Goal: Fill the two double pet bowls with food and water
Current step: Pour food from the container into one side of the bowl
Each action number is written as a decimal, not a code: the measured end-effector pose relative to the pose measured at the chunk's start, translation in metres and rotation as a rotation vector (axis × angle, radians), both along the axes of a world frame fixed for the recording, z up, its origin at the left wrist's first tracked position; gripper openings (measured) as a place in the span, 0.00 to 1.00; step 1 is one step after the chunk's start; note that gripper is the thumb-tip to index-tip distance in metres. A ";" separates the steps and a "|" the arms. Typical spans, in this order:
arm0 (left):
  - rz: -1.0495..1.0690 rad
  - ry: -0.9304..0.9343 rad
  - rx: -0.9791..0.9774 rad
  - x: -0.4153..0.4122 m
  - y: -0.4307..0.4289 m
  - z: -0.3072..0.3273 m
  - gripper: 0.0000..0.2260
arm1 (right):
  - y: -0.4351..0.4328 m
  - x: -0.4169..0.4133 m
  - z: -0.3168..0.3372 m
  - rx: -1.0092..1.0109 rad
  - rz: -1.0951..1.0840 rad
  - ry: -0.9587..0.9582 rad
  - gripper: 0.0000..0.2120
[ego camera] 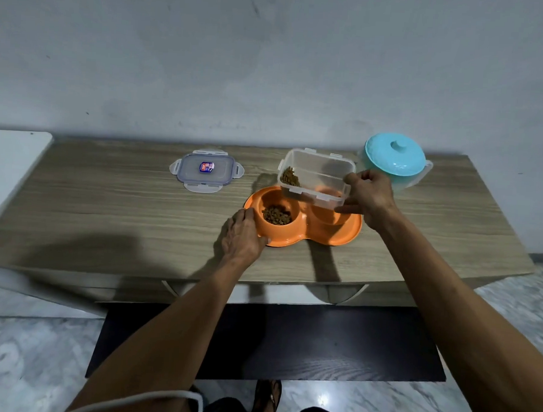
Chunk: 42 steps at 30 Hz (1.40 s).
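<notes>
An orange double pet bowl (340, 237) sits on the wooden table. Its left cup holds brown kibble (276, 214); its right cup is partly hidden behind the container. My right hand (368, 199) grips a clear plastic food container (321, 173), tilted over the bowl, with a little kibble left in its lower left corner. My left hand (242, 237) rests on the bowl's left rim, holding it. Only one double bowl is in view.
The container's clear lid (206, 171) lies flat on the table to the left. A turquoise lidded jug (395, 163) stands at the back right near the wall. A white surface (7, 169) adjoins the table's left end. Table front edge is near my arms.
</notes>
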State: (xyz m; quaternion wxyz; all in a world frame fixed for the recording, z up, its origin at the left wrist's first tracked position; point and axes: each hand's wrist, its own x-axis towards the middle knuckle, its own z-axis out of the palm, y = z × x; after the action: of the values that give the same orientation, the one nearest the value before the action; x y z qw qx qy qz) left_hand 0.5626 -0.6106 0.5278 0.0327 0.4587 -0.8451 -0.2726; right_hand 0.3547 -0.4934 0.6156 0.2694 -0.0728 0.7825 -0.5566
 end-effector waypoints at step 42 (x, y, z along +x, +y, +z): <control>-0.110 -0.012 -0.112 0.008 0.002 0.003 0.42 | -0.100 -0.009 -0.018 0.233 0.043 0.377 0.12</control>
State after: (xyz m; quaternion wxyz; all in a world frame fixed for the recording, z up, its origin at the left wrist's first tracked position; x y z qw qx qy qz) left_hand 0.5705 -0.6083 0.5312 0.0381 0.4108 -0.8831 -0.2234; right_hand 0.3459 -0.5929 0.5979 0.1366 -0.1607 0.8763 -0.4332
